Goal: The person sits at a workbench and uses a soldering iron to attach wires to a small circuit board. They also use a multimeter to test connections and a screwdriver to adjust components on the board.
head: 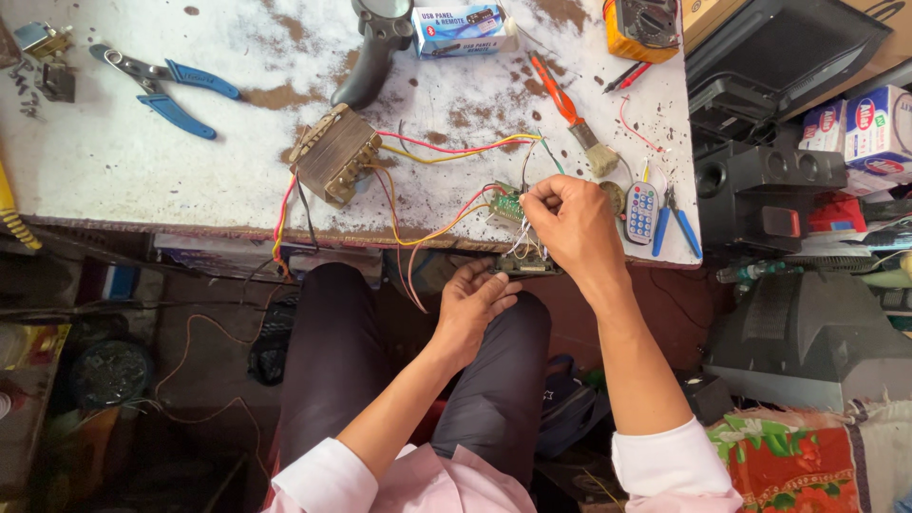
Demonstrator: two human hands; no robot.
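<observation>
Place: a small electronics repair workshop.
Desk: worn white desk (123,161), paint chipped to brown patches.
Tools: blue-handled pliers (166,85), orange multimeter (642,27), small brush (575,119).
Parts: transformer (332,154) with coloured wires, green circuit board (508,206), small remote (642,212).
Surroundings: black speakers (765,180) and boxed goods (860,128) stacked at the right.
</observation>
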